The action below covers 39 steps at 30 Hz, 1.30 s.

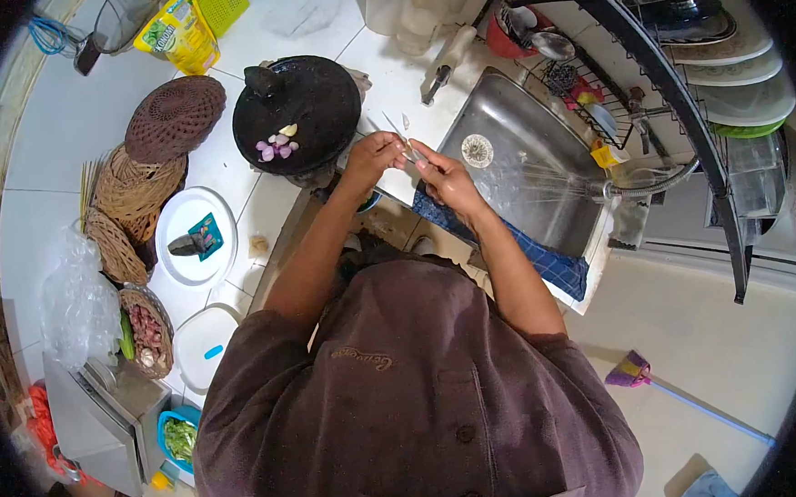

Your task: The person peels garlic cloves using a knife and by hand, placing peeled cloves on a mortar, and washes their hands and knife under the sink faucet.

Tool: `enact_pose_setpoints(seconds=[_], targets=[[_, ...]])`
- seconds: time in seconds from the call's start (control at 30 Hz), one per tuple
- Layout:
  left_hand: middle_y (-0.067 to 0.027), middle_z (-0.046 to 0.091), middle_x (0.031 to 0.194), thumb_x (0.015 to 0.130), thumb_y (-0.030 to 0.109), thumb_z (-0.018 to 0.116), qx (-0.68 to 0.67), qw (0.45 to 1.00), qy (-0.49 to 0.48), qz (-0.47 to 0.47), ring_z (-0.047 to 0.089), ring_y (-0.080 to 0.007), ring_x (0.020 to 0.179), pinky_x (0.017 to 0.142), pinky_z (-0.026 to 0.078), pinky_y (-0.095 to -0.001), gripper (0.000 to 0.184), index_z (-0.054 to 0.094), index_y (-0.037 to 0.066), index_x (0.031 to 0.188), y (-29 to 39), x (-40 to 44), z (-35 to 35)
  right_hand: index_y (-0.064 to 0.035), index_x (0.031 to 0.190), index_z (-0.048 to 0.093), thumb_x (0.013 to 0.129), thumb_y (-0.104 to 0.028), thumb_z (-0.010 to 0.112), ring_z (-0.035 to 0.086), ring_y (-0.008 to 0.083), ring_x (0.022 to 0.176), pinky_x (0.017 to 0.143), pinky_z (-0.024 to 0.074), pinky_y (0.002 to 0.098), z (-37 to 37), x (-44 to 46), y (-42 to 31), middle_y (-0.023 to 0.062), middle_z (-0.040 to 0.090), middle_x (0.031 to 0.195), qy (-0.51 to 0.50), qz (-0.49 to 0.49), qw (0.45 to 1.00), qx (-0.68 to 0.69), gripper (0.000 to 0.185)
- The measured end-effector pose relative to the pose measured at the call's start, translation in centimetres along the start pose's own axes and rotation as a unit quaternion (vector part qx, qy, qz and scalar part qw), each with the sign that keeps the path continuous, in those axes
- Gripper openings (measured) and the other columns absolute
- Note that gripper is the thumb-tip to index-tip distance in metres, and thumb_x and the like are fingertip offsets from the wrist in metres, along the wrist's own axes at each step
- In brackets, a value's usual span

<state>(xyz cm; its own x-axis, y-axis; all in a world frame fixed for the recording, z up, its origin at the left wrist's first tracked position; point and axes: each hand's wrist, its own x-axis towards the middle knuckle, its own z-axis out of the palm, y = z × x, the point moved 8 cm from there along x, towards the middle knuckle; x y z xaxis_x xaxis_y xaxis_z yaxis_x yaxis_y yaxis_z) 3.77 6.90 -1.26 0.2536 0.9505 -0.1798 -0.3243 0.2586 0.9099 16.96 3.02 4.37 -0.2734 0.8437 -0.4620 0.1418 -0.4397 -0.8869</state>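
Observation:
Near the sink's front left corner my two hands meet. My right hand (449, 183) is closed around a small knife (396, 127), its thin blade pointing up and away from me. My left hand (375, 163) is closed in a pinch beside the blade; the small thing in its fingers is mostly hidden. A small pale piece (406, 120) shows just beyond the fingertips. To the left stands a black stone mortar (329, 93) with a dark pestle (265, 82) on it. Several peeled shallots (273, 149) and a pale garlic clove (290, 129) lie in it.
Water runs from a hose tap (609, 190) into the metal sink (498, 97). A blue cloth (544, 258) hangs over its front edge. Left are a white plate (177, 262), woven baskets (139, 182) and a basket of shallots (145, 323). A dish rack (727, 183) rises right.

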Motion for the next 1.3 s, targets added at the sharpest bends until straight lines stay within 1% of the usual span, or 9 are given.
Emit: enact_pose_setpoints(seconds=[0.13, 0.3, 0.4, 0.53, 0.67, 0.73, 0.87, 0.97, 1.3], targets=[[-0.0049, 0.061, 0.086, 0.089, 0.018, 0.058, -0.007, 1.0, 0.006, 0.008, 0.059, -0.0119, 0.075, 0.071, 0.051, -0.0263, 0.02, 0.057, 0.0, 0.098, -0.3, 0.0, 0.2, -0.0142, 0.129, 0.053, 0.092, -0.021, 0.057, 0.034, 0.0028, 0.054, 0.049, 0.0303, 0.0194, -0.1, 0.0, 0.1, -0.0085, 0.048, 0.067, 0.007, 0.017, 0.999, 0.029, 0.038], [-0.0049, 0.062, 0.088, 0.09, 0.017, 0.058, -0.006, 1.0, 0.02, 0.004, 0.059, -0.0119, 0.076, 0.073, 0.051, -0.027, 0.02, 0.057, 0.0, 0.1, 0.1, 0.0, 0.9, -0.0113, 0.127, 0.054, 0.092, -0.02, 0.056, 0.036, 0.002, 0.053, 0.049, 0.0337, 0.0179, -0.8, 1.5, 1.5, -0.0057, 0.053, 0.074, 0.085, -0.047, 0.995, 0.011, 0.036], [-0.0049, 0.062, 0.089, 0.09, 0.014, 0.058, -0.041, 0.999, 0.001, -0.022, 0.059, -0.012, 0.077, 0.073, 0.051, -0.0273, 0.018, 0.057, 0.0, 0.101, -0.3, 0.1, 1.0, -0.0106, 0.126, 0.055, 0.094, -0.021, 0.053, 0.037, 0.0029, 0.051, 0.045, 0.0338, 0.0175, -0.7, 1.1, 1.7, -0.004, 0.052, 0.072, 0.043, 0.016, 0.994, 0.102, 0.033], [-0.0046, 0.061, 0.09, 0.09, 0.014, 0.058, -0.151, 0.984, -0.054, -0.079, 0.058, -0.0125, 0.078, 0.073, 0.05, -0.0273, 0.018, 0.056, 0.001, 0.102, -1.6, 0.3, 1.0, -0.0108, 0.126, 0.052, 0.096, -0.023, 0.048, 0.036, 0.0042, 0.047, 0.039, 0.0295, 0.0172, 0.0, 0.1, 1.7, -0.0022, 0.047, 0.069, -0.06, 0.115, 0.955, 0.267, 0.033], [-0.0043, 0.061, 0.09, 0.09, 0.017, 0.059, -0.225, 0.967, -0.07, -0.096, 0.058, -0.0127, 0.079, 0.073, 0.05, -0.0275, 0.019, 0.056, 0.003, 0.102, -2.3, 0.5, 1.4, -0.0112, 0.128, 0.047, 0.095, -0.025, 0.048, 0.036, 0.004, 0.047, 0.039, 0.028, 0.0165, 0.8, -0.7, 1.8, -0.002, 0.048, 0.071, -0.109, 0.145, 0.92, 0.348, 0.035], [-0.0036, 0.06, 0.09, 0.09, 0.017, 0.059, -0.177, 0.976, -0.055, -0.118, 0.058, -0.012, 0.078, 0.071, 0.049, -0.0259, 0.021, 0.055, 0.002, 0.104, -2.5, 0.5, 1.2, -0.0113, 0.13, 0.045, 0.095, -0.026, 0.049, 0.036, 0.0042, 0.047, 0.039, 0.028, 0.0169, 0.9, -0.8, 1.7, -0.002, 0.048, 0.071, -0.117, 0.14, 0.914, 0.364, 0.038], [-0.0032, 0.059, 0.085, 0.086, 0.018, 0.065, -0.049, 0.99, 0.004, -0.131, 0.056, -0.0091, 0.067, 0.062, 0.048, -0.0216, 0.031, 0.056, -0.003, 0.106, -1.0, 0.1, 0.8, -0.0113, 0.127, 0.047, 0.095, -0.025, 0.05, 0.035, 0.0046, 0.047, 0.04, 0.0285, 0.0175, -0.4, -0.3, 2.4, -0.0016, 0.048, 0.072, -0.056, 0.13, 0.945, 0.295, 0.035], [-0.0031, 0.061, 0.084, 0.083, 0.019, 0.068, 0.041, 0.994, -0.029, -0.098, 0.056, -0.008, 0.066, 0.061, 0.047, -0.0207, 0.035, 0.057, -0.004, 0.106, 0.0, -0.1, 1.3, -0.0117, 0.125, 0.049, 0.095, -0.023, 0.049, 0.036, 0.0049, 0.048, 0.04, 0.0293, 0.0178, -0.6, -0.3, 2.4, -0.0009, 0.049, 0.073, -0.059, 0.126, 0.952, 0.273, 0.032], [-0.0074, 0.063, 0.089, 0.079, 0.006, 0.062, 0.007, 0.995, -0.024, -0.094, 0.058, -0.0095, 0.067, 0.062, 0.048, -0.0213, 0.031, 0.057, -0.005, 0.108, -0.3, -0.5, 1.0, -0.0106, 0.127, 0.049, 0.095, -0.022, 0.05, 0.037, 0.0057, 0.047, 0.039, 0.0283, 0.0183, -1.9, 1.0, 2.9, -0.0011, 0.047, 0.072, -0.005, 0.104, 0.97, 0.22, 0.034]])
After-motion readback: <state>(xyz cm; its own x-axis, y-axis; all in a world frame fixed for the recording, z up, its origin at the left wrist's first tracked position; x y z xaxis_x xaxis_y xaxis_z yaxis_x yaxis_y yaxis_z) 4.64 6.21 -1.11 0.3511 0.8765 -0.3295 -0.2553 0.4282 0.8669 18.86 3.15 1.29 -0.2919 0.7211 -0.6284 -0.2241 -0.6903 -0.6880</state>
